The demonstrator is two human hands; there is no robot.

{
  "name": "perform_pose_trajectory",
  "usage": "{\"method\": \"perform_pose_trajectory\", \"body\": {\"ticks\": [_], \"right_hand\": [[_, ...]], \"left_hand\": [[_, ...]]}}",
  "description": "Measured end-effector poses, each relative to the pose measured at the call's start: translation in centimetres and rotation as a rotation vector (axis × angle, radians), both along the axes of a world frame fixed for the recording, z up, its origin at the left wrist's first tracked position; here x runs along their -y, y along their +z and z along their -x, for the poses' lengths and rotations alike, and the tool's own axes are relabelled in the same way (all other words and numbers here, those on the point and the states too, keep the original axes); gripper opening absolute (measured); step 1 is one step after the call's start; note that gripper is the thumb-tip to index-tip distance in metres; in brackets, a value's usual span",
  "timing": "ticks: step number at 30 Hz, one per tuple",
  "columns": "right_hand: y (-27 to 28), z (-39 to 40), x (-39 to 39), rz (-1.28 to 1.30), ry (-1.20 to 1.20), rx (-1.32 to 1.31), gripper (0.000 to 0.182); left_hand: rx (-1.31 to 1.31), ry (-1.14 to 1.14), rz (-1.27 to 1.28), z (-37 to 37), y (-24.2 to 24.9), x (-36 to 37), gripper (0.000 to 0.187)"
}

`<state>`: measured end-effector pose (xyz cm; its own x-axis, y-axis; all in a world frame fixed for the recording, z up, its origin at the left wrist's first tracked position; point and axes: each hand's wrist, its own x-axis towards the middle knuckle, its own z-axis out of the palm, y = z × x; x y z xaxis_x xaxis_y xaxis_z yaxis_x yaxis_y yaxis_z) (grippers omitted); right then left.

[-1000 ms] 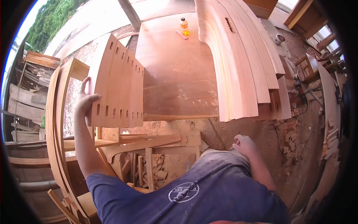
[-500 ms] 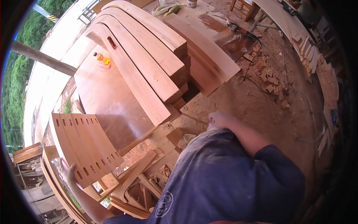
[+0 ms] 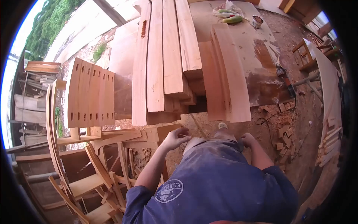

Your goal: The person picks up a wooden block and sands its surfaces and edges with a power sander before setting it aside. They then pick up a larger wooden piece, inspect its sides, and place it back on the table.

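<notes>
My left hand (image 3: 176, 139) is in front of my waist, fingers stretched and apart, holding nothing. My right hand (image 3: 247, 140) is beside my shorts with its fingers curled; whether anything is in them is hidden. Ahead of me lies a stack of long curved wooden boards (image 3: 154, 71), one with a dark slot near its far end. To the left, a set of slotted boards (image 3: 90, 95) lies side by side, with slots along both ends. Shorter reddish boards (image 3: 233, 74) lie right of the stack. Neither hand touches the wood.
Wooden chair frames (image 3: 89, 184) and offcuts crowd the left front. At the right are a power tool (image 3: 285, 80) with a cord, wood scraps (image 3: 285, 138) on the ground and stacked strips (image 3: 330, 143). A plastic bag with green vegetables (image 3: 229, 15) and a can (image 3: 257, 21) are at the back.
My left hand has left the edge of the slotted boards and come in front of my waist. My view has turned left, and my right hand is now lower beside my shorts.
</notes>
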<state>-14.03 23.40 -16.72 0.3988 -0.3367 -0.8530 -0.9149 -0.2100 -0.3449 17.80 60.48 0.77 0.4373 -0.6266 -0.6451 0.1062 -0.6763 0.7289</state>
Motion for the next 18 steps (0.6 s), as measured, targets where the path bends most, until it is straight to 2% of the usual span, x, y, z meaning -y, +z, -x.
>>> {"method": "perform_pose_trajectory", "body": {"ticks": [2, 3, 5, 8, 9, 12, 14, 16, 18], "right_hand": [[0.9, -0.5, 4.3, -0.005, -0.095, 0.051, 0.029], [1.7, -0.5, 6.2, -0.003, -0.160, 0.064, 0.028], [2.0, -0.3, 10.0, 0.008, -0.210, 0.141, 0.028], [2.4, -0.4, 15.0, 0.026, -0.245, 0.229, 0.028], [2.5, -0.5, 16.0, 0.023, -0.258, 0.250, 0.027], [4.1, 0.3, 17.1, -0.002, -0.338, 0.274, 0.025], [3.3, 1.8, 16.9, 0.000, -0.363, 0.222, 0.024], [1.5, 3.2, 16.2, -0.015, -0.371, 0.163, 0.024], [-0.1, 4.9, 14.7, -0.065, -0.321, 0.094, 0.027]], "left_hand": [[-0.012, 0.189, 0.112, 2.5, -3.2, 6.9, 0.099], [-0.005, 0.273, 0.082, 3.3, -3.9, 10.4, 0.104], [-0.203, 0.454, -0.030, 3.9, -3.7, 16.2, 0.099], [-0.294, 0.741, 0.002, 5.3, -3.6, 20.2, 0.096], [-0.347, 0.816, -0.015, 5.0, -5.9, 20.7, 0.089], [-0.486, 1.066, 0.187, 4.2, -9.5, 21.7, 0.089], [-0.474, 0.890, -0.002, 2.3, -6.9, 21.2, 0.087], [-0.488, 0.782, -0.033, 1.1, -6.4, 20.8, 0.091], [-0.386, 0.667, -0.181, 1.1, -4.1, 21.7, 0.095]]}}
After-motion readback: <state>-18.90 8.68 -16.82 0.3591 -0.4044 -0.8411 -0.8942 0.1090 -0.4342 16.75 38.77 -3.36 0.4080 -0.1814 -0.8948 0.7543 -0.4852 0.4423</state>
